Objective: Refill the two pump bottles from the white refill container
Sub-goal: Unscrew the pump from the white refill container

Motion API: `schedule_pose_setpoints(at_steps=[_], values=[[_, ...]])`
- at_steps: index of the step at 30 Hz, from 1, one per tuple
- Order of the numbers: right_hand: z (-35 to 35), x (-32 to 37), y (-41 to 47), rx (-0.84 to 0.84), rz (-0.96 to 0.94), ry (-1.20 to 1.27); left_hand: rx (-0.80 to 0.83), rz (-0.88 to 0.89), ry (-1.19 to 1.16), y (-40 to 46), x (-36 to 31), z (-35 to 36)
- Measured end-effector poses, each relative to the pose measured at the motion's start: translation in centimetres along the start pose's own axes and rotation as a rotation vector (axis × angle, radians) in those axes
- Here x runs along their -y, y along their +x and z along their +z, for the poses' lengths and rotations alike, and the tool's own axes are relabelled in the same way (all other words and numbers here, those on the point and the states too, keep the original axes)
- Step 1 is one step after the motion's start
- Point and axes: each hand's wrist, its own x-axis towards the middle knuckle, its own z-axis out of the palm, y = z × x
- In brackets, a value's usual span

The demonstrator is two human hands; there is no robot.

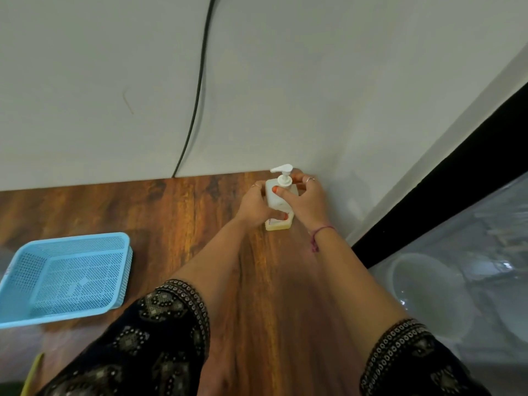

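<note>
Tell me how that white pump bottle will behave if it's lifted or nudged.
The pump bottle is tall on a small base, so it probably tips easily. Only a thin yellowish layer shows at the bottom, so likely light. Its smooth plastic may be slippery.

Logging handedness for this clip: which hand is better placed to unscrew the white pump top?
Probably the right hand: its fingers already curl round the white pump collar, while the left hand holds the white plastic bottle's body.

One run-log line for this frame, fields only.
left hand: grips pump bottle body | right hand: pinches pump collar | bottle: upright on wooden table | pump: on | blue basket: left
</note>
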Motion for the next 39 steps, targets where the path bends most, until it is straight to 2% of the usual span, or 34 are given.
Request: schedule_pose_setpoints(at_steps=[5, 11, 16, 20, 23, 26, 30, 31, 35, 37, 39], values=[[-0.5, 0.9, -2.5, 0.076, 0.041, 0.007, -0.052, -0.036, -0.091, -3.9, 0.5, -1.1], [0.1, 5.8, -7.2, 0.207, -0.069, 0.035, -0.146, -0.020, -0.245, -11.8, -0.1, -4.5], [2.3, 10.8, -11.8, 0.281, -0.175, 0.069, -0.221, 0.000, -0.286, -18.1, -1.2, -9.2], [4.4, 14.5, -15.6, 0.345, -0.251, 0.084, -0.197, 0.015, -0.306, -22.9, -1.5, -14.0], [6.6, 17.4, -19.0, 0.404, -0.231, 0.163, -0.202, 0.039, -0.283, -26.4, -1.3, -17.7], [9.1, 20.4, -22.6, 0.383, -0.210, 0.210, -0.238, 0.071, -0.225, -29.5, -0.8, -21.1], [12.7, 23.7, -26.9, 0.213, -0.230, 0.200, -0.254, 0.099, -0.161, -33.2, 0.7, -24.7], [13.5, 24.3, -27.7, 0.224, -0.227, 0.230, -0.251, 0.101, -0.163, -34.0, 1.1, -25.5], [14.7, 25.2, -30.6, 0.453, -0.157, 0.443, -0.226, 0.091, -0.218, -36.8, 2.8, -28.0], [15.3, 25.7, -31.9, 0.436, -0.166, 0.366, -0.221, 0.093, -0.216, -38.0, 3.7, -28.9], [16.4, 26.1, -32.9, 0.310, -0.189, 0.236, -0.218, 0.097, -0.215, -38.9, 4.2, -29.6]])
